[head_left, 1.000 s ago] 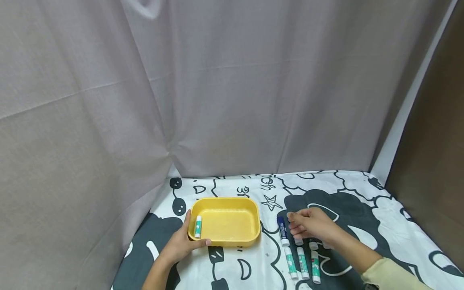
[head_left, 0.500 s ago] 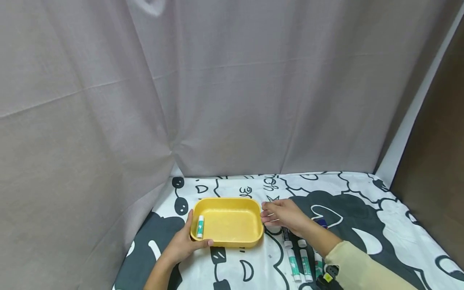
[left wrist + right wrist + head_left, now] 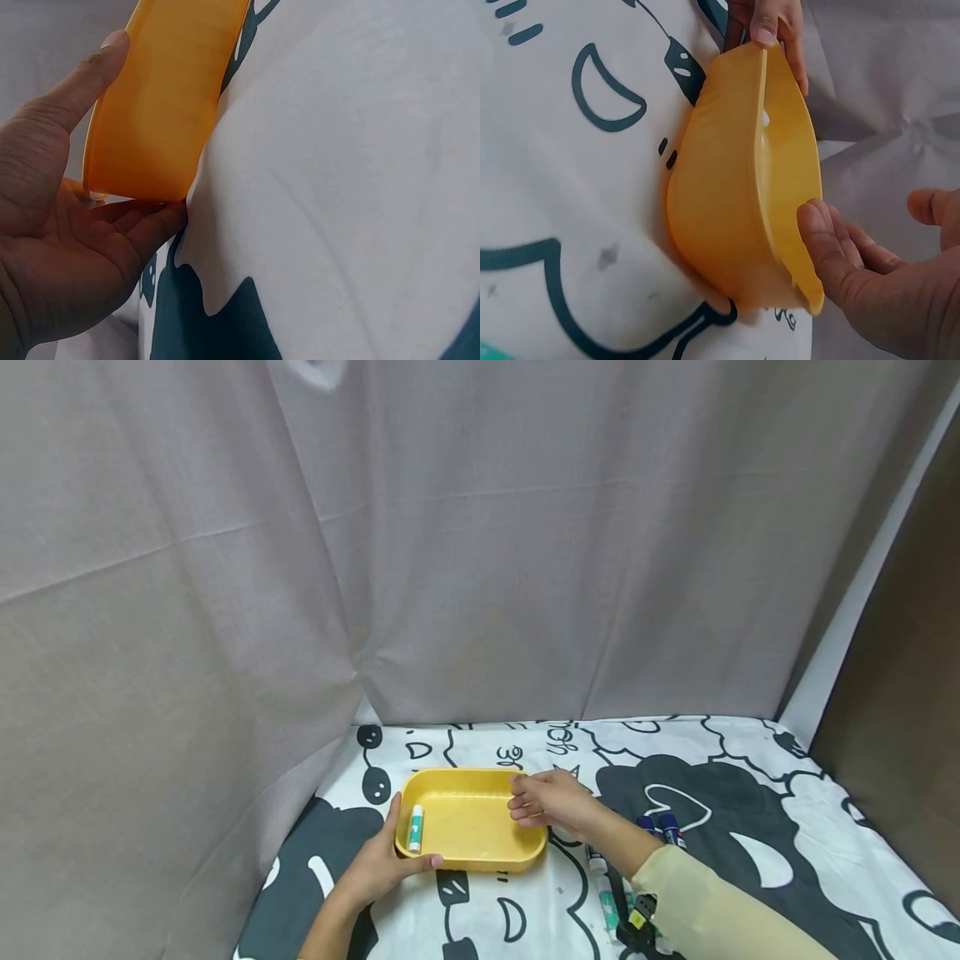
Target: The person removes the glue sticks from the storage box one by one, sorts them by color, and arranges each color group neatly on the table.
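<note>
A yellow tray [image 3: 480, 827] sits on the patterned cloth. My left hand [image 3: 378, 864] grips its left front corner; the left wrist view shows the thumb along the rim and the fingers under the tray's end [image 3: 161, 105]. Inside the tray, at its left side, lies a small white tube with a green label [image 3: 416, 828]. My right hand [image 3: 551, 797] hovers over the tray's right side. In the right wrist view its fingers [image 3: 826, 244] are at the rim, with the thumb apart, and no held thing shows.
Several similar tubes lie right of the tray, partly hidden by my right forearm: dark blue ones [image 3: 670, 828] behind it and a green-labelled one [image 3: 607, 906] in front. Grey curtain [image 3: 487, 543] hangs behind; a brown panel [image 3: 900, 677] stands at the right.
My right hand has moved left from the tubes to above the tray's right side. My left hand keeps its grip on the tray, and the tube inside lies as before.
</note>
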Available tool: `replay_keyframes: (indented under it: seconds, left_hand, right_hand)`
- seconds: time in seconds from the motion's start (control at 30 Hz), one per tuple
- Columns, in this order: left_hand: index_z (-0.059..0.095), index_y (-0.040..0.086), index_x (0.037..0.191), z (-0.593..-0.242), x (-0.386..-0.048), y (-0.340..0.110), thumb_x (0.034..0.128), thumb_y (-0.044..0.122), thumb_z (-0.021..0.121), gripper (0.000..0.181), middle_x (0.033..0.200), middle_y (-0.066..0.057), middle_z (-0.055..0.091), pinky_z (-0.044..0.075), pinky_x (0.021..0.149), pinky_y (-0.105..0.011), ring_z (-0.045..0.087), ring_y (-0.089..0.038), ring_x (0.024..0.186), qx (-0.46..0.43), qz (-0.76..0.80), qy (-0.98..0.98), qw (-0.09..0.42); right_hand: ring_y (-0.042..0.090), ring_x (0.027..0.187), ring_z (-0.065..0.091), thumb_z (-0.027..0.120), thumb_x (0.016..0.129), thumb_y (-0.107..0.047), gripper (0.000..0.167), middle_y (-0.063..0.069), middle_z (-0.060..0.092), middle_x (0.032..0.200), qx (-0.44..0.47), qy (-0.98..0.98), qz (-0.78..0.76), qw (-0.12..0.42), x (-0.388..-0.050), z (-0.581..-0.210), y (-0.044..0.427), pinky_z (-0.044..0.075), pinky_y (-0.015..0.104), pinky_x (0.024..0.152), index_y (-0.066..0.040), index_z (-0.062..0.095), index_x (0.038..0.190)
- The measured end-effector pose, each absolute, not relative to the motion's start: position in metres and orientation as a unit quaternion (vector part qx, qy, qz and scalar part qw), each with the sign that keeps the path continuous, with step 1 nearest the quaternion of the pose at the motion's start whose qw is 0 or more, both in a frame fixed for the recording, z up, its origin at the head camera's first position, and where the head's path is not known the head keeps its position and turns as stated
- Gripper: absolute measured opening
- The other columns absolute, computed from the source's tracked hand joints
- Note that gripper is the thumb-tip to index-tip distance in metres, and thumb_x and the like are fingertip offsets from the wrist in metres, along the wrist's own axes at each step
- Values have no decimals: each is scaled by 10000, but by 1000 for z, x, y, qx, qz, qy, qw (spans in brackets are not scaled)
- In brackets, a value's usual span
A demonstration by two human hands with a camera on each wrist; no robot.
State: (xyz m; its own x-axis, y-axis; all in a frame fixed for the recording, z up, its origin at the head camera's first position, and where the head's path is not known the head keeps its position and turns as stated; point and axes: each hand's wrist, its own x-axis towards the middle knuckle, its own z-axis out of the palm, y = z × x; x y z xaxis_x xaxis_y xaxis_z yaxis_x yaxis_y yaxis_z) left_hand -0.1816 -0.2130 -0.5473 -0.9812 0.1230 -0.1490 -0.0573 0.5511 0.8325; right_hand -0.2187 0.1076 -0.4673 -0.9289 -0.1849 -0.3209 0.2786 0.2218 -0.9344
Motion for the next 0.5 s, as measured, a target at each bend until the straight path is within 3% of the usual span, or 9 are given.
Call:
replay_keyframes:
  seconds: [0.5]
  left_hand:
    - [54,143,1797,-548,-182,-212,752,530,1019,1474,1706,-327,438,398,1263,-684,501,-475,1537,19,467,879,89]
  right_hand:
    - [275,963,828,653,1103,-321,522,257,790,1158,23,749,-630,207,-230,-482,63,702,389,877,154,665,1318]
